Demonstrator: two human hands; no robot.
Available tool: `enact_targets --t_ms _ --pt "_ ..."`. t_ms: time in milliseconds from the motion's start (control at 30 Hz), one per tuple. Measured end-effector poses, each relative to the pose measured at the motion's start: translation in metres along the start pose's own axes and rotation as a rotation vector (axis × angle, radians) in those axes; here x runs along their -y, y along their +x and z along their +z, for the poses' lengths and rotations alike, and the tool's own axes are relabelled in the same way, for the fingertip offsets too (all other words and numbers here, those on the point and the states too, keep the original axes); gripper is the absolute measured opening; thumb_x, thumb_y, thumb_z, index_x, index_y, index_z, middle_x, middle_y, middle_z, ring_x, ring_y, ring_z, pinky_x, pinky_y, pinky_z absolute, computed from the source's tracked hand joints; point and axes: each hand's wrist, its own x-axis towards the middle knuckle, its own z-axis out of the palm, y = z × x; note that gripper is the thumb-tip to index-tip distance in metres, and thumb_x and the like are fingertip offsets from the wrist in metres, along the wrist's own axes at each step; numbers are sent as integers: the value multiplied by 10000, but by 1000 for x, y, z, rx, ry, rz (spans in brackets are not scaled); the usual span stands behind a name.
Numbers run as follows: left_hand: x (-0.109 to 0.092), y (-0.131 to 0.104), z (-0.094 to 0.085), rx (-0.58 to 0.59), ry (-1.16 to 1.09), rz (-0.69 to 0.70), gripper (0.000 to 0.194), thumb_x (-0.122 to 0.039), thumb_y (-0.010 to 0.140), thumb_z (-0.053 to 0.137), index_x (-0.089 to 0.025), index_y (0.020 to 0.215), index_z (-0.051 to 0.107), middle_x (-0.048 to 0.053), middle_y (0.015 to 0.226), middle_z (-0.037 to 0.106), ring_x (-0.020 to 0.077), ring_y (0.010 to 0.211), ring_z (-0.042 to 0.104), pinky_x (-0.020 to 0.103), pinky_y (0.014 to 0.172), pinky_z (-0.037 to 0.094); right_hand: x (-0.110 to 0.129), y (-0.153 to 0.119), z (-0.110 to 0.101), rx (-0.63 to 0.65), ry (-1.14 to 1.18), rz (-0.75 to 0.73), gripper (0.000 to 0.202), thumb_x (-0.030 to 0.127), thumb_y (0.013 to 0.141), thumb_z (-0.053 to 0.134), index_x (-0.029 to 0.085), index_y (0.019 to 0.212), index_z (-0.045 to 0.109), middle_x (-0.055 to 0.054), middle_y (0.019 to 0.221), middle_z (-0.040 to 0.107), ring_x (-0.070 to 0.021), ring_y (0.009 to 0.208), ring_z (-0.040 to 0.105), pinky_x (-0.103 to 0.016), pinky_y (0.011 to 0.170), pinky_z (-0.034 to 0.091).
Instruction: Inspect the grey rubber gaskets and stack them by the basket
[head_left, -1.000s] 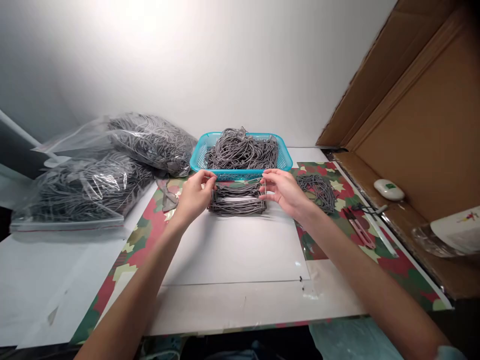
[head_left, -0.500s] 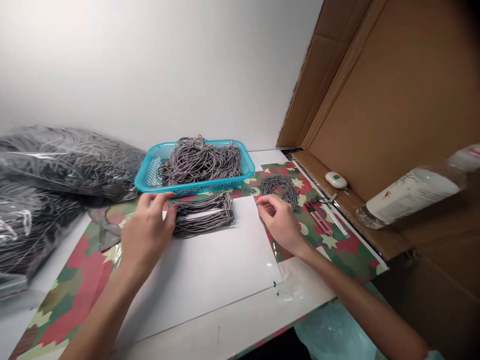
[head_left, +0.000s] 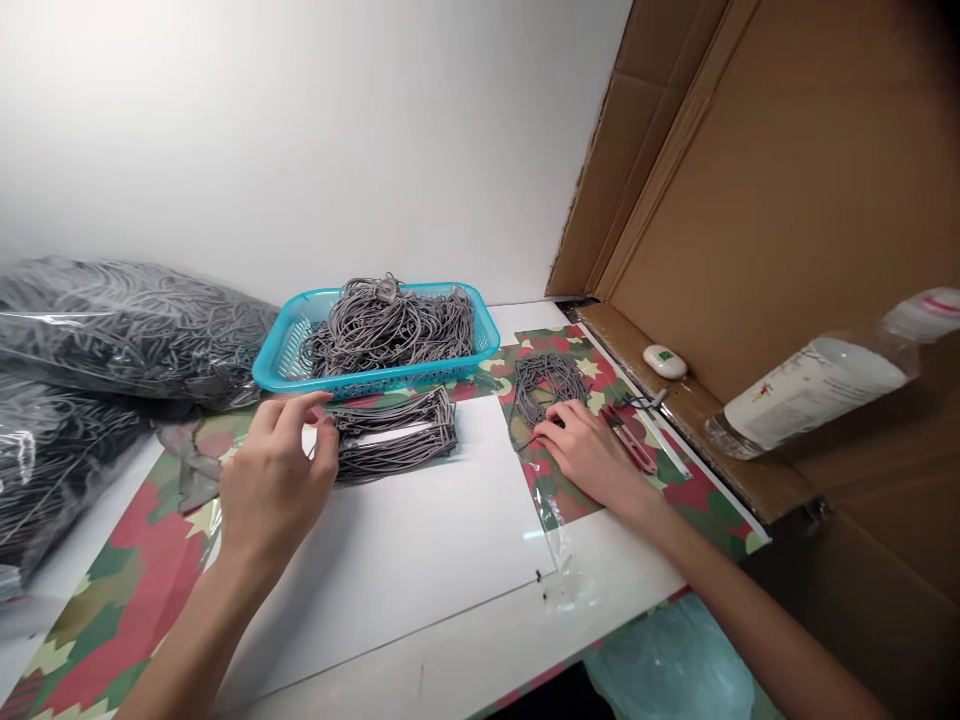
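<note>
My left hand [head_left: 277,470] is at the left end of a flat bundle of grey cords [head_left: 397,465], its thumb and index finger apart in a curve. Whether it touches the cords I cannot tell. The bundle lies in two rows on a white sheet [head_left: 420,560]. To the right, my right hand [head_left: 589,455] is closed at the near side of a loose coil of grey cords [head_left: 547,375], and a strand runs to its fingertips. A blue basket [head_left: 375,380] behind the bundle holds a heap of grey cords [head_left: 397,325].
Clear plastic bags of grey cords [head_left: 135,320] stand at the left. A pink cutter [head_left: 634,445] lies right of the coil. On a cardboard ledge are a white oval object [head_left: 665,361] and a tilted bottle [head_left: 817,390]. Cardboard walls [head_left: 765,200] rise at the right.
My right hand has moved right and down, from the white sheet's edge to the coil's near side, and a strand now shows at its fingertips. My left hand stays at the bundle's left end.
</note>
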Motion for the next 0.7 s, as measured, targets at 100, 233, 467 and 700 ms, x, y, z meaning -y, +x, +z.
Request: enact_targets --t_ms 100,233,467,700 --pt "0 -1 0 3 -2 12 316 -315 939 423 -190 1158 614 56 991 634 188 703 535 283 583 336 1 3 5 10 -42 -28 293 11 883 461 190 949 683 -118 986 612 -257 955 518 -381 793 476" --pt "-2 -1 -1 19 -17 10 323 -316 935 420 -186 1163 609 59 1001 624 186 708 534 278 583 337 7 11 5 2 -10 -68 300 -40 836 441 182 870 640 -114 973 610 -254 934 507 -371 797 446" --pt "-2 -1 -3 17 -39 16 320 -294 927 427 -176 1156 617 56 994 621 154 599 471 283 584 346 11 33 -24 -243 204 67 202 129 984 336 213 858 469 -41 821 561 -178 748 524 -303 680 444" --pt "-4 -4 -6 34 -40 29 325 -289 943 416 -173 1178 609 56 1011 618 141 593 469 282 602 354 25 62 -79 -592 652 179 140 258 990 456 235 853 476 7 763 555 -132 733 575 -290 718 462"
